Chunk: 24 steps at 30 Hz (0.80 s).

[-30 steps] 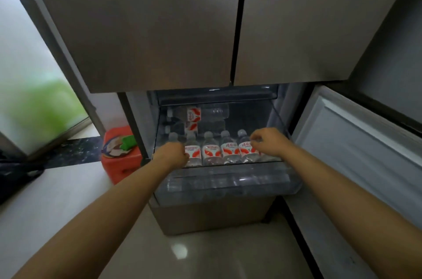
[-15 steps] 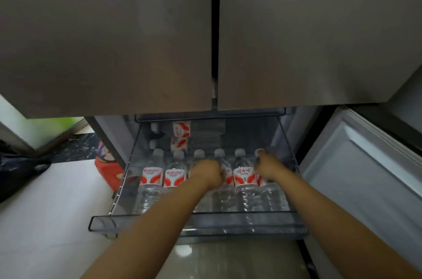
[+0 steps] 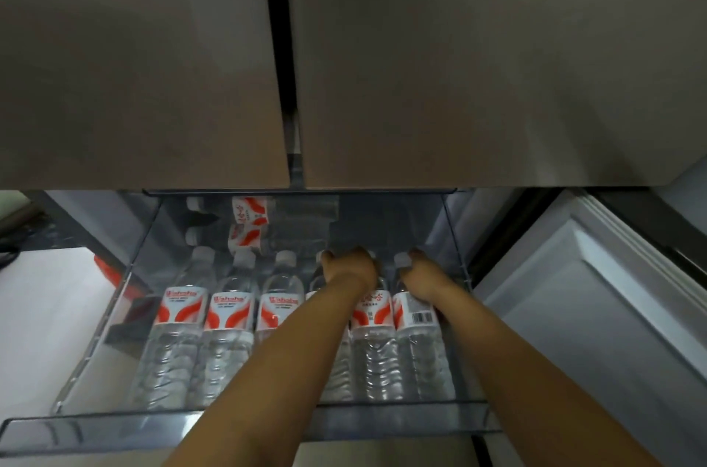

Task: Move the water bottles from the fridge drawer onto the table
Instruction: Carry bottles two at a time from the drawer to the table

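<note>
A clear plastic fridge drawer [image 3: 114,424] is seen pulled out across the lower half of the frame, beneath 2 closed brown fridge doors [image 3: 153,64] that fill the upper half. A row of 6 water bottles [image 3: 181,317] with red-and-white labels is laid side by side in the drawer, caps pointing toward the back. 2 more bottles [image 3: 248,223] are stacked behind the row, at centre-left of the drawer's back.

The left hand [image 3: 350,269] is placed at centre frame over the necks of the 4th and 5th bottles from the left; its fingers are curled downward, but which bottle is grasped cannot be told. The right hand [image 3: 422,277] is set just to the right of it, curled over the shoulder of the rightmost bottle [image 3: 415,313], whose barcode label is turned upward. Both forearms are extended from the bottom edge of the frame. An open white lower door [image 3: 593,294] is seen at the right edge.
</note>
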### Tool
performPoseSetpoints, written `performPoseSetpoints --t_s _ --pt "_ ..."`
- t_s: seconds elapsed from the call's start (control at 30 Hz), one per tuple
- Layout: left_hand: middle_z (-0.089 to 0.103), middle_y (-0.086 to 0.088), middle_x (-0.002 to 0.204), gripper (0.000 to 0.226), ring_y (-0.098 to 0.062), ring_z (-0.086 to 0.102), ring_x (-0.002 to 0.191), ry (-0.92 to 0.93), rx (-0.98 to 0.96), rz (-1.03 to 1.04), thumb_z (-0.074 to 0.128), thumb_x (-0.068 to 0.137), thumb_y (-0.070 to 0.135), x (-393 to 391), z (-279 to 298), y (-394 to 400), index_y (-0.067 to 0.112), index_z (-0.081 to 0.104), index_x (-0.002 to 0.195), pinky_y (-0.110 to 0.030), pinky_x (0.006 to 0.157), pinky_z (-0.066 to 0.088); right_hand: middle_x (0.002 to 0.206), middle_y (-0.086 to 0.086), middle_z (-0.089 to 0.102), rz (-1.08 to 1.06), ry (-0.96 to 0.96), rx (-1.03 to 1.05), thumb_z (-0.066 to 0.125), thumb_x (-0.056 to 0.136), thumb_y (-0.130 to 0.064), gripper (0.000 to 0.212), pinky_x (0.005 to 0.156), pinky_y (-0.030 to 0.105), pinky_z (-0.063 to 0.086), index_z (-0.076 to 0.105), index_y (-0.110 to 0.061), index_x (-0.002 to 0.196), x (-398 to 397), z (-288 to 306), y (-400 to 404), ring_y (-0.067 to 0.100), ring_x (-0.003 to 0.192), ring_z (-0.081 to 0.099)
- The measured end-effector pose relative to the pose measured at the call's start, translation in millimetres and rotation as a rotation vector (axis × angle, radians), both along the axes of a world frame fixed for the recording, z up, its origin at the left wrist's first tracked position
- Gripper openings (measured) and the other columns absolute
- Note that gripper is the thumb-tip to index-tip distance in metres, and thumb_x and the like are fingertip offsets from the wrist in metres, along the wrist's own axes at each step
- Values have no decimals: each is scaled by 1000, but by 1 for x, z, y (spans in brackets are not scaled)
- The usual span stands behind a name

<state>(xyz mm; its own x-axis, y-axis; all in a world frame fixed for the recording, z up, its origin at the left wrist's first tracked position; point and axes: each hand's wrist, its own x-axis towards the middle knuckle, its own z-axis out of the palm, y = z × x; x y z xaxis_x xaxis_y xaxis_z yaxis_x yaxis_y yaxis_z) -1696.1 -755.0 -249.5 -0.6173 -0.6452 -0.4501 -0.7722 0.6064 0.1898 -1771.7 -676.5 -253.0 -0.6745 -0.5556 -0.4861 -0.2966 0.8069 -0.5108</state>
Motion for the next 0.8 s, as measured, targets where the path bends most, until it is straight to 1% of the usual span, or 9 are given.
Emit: performPoseSetpoints --t_s 0.1,0.27,0.47,0.53,0.6,0.63,0.67,0.7,0.8 --pt "60 -11 124 41 -26 48 121 37 57 68 28 100 37 -9 -4 -4 11 55 116 -39 105 28 123 22 55 -33 -5 12 37 94 -16 31 91 35 44 43 -2 122 -5 -6 -4 36 112 55" --pt "57 -12 130 40 -27 49 124 132 167 175 36 97 37 -4 1 -8 9 53 121 -36 103 33 125 21 54 -70 -26 -29 46 91 -16 35 86 34 44 42 -2 122 -6 0 -5 35 113 54" --pt "63 -17 116 38 -30 61 107 431 402 334 52 92 27 14 18 -12 0 57 118 -32 87 47 106 12 61 -186 -143 -246 59 81 -10 34 69 26 43 54 -5 114 -3 29 2 27 91 59" --pt "63 -12 99 28 -27 62 97 556 520 396 56 91 21 24 29 -12 0 60 109 -30 80 47 97 12 61 -203 -173 -325 61 78 -6 30 70 27 44 60 -3 108 1 45 7 25 87 58" --pt "59 -5 80 12 -21 58 79 646 607 430 56 91 18 36 42 -9 9 61 84 -27 69 45 85 10 61 -187 -195 -385 62 75 -3 17 67 26 45 63 -5 93 7 58 13 24 80 58" --pt "57 -3 74 16 -19 56 73 682 635 446 56 91 18 42 47 -7 14 56 76 -26 64 43 77 7 59 -178 -200 -405 62 75 -2 9 64 26 44 60 -9 80 11 64 17 22 73 57" --pt "56 -2 72 19 -18 54 71 715 666 471 55 92 19 48 53 -3 17 53 74 -25 62 42 70 4 56 -163 -197 -429 62 75 -2 14 62 26 42 56 -13 70 14 68 21 19 67 55" --pt "56 -3 73 19 -19 55 73 749 714 504 54 93 22 53 56 1 18 53 75 -25 63 43 67 2 54 -136 -198 -453 64 75 -3 22 61 26 41 50 -17 65 16 70 26 16 64 53" --pt "60 -3 81 18 -24 57 86 860 771 561 52 94 27 67 64 15 21 53 77 -36 80 46 70 -2 51 -71 -154 -489 70 77 -12 31 59 24 41 43 -23 67 26 78 39 13 65 51"
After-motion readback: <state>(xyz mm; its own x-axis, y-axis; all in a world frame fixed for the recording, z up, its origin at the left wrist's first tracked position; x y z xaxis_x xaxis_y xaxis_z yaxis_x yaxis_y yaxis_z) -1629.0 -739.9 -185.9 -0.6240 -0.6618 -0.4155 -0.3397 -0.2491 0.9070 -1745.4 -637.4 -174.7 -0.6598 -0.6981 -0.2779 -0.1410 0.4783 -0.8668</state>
